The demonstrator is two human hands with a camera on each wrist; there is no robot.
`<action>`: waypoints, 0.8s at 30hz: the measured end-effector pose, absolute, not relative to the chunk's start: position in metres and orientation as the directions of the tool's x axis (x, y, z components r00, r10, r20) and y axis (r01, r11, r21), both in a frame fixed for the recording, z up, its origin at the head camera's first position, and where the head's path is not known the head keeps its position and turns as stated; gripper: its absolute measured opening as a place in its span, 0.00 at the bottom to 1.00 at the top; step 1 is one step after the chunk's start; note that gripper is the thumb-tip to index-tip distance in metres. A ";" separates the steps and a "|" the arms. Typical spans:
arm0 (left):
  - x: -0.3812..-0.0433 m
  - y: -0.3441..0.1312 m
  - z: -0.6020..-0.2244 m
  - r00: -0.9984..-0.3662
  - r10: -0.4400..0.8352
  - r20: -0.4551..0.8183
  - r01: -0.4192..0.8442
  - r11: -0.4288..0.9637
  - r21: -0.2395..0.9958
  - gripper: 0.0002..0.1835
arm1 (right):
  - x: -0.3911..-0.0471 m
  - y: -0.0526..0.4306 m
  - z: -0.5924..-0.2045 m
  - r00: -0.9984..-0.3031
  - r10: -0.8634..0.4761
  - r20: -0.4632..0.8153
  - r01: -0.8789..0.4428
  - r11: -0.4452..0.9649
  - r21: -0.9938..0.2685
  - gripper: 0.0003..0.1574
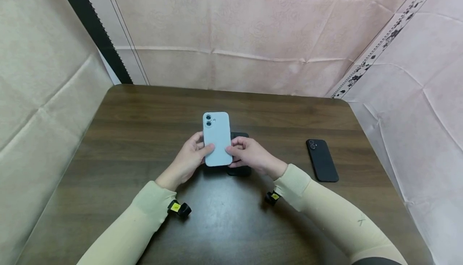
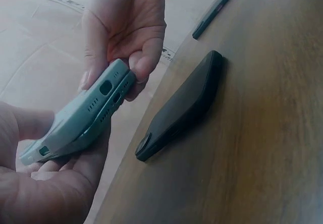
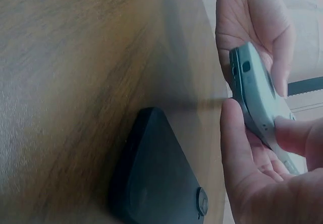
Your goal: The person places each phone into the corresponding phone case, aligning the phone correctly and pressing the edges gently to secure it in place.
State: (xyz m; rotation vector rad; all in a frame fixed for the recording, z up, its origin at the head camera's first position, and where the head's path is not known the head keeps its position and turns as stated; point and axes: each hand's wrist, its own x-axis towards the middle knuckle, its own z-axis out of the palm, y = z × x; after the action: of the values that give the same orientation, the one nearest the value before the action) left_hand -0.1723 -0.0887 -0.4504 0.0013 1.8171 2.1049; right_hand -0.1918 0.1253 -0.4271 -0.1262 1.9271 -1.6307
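Both hands hold a light blue phone case point(image 1: 218, 144) above the table, its camera corner at the upper left. Lenses show there. Under the case lies a teal-edged phone point(image 2: 90, 137), held against it. At the port end the two edges look offset rather than flush. My left hand point(image 1: 189, 156) grips the left side, thumb on the case's back and fingers beneath. My right hand point(image 1: 255, 155) pinches the lower right edge between thumb and fingers. A black phone point(image 3: 161, 178) lies on the table below, partly hidden by the right hand in the head view.
Another black phone point(image 1: 322, 160) lies on the right part of the brown wooden table point(image 1: 144, 112), camera end away from me. Pale cloth point(image 1: 253, 28) hangs behind the table and along both sides. A small camera is strapped to each wrist.
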 end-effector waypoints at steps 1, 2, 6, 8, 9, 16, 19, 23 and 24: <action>-0.172 -0.089 -0.450 -0.935 0.275 -0.226 -0.263 -0.104 0.959 0.25 | -0.192 0.125 -0.427 -0.819 -0.436 -0.372 0.297 0.231 -0.926 0.15; -0.172 -0.090 -0.450 -0.933 0.283 -0.223 -0.257 -0.088 0.962 0.25 | -0.192 0.125 -0.427 -0.827 -0.431 -0.362 0.291 0.224 -0.930 0.15; -0.172 -0.091 -0.451 -0.915 0.339 -0.220 -0.264 -0.087 0.961 0.22 | -0.193 0.124 -0.425 -0.859 -0.393 -0.329 0.275 0.188 -0.943 0.13; -0.172 -0.091 -0.452 -0.905 0.361 -0.223 -0.278 -0.107 0.955 0.21 | -0.194 0.124 -0.424 -0.866 -0.382 -0.322 0.275 0.175 -0.945 0.12; -0.172 -0.091 -0.453 -0.902 0.370 -0.221 -0.285 -0.126 0.950 0.20 | -0.195 0.124 -0.424 -0.868 -0.379 -0.322 0.277 0.169 -0.946 0.12; -0.174 -0.090 -0.457 -0.912 0.365 -0.187 -0.261 -0.166 0.951 0.20 | -0.197 0.127 -0.423 -0.857 -0.385 -0.342 0.297 0.173 -0.939 0.14; -0.174 -0.090 -0.458 -0.919 0.349 -0.181 -0.257 -0.185 0.949 0.21 | -0.197 0.127 -0.424 -0.849 -0.392 -0.354 0.301 0.190 -0.934 0.15; -0.175 -0.090 -0.458 -0.934 0.312 -0.175 -0.248 -0.212 0.945 0.22 | -0.198 0.127 -0.426 -0.815 -0.428 -0.390 0.326 0.219 -0.920 0.17; -0.175 -0.090 -0.458 -0.936 0.304 -0.177 -0.248 -0.215 0.944 0.22 | -0.198 0.126 -0.426 -0.807 -0.437 -0.398 0.330 0.224 -0.917 0.18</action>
State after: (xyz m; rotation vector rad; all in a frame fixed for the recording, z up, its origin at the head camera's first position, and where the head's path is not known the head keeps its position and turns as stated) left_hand -0.1747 -0.0895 -0.4584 0.0653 1.7003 2.2053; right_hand -0.1976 0.1264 -0.4264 -0.0985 1.9002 -1.6429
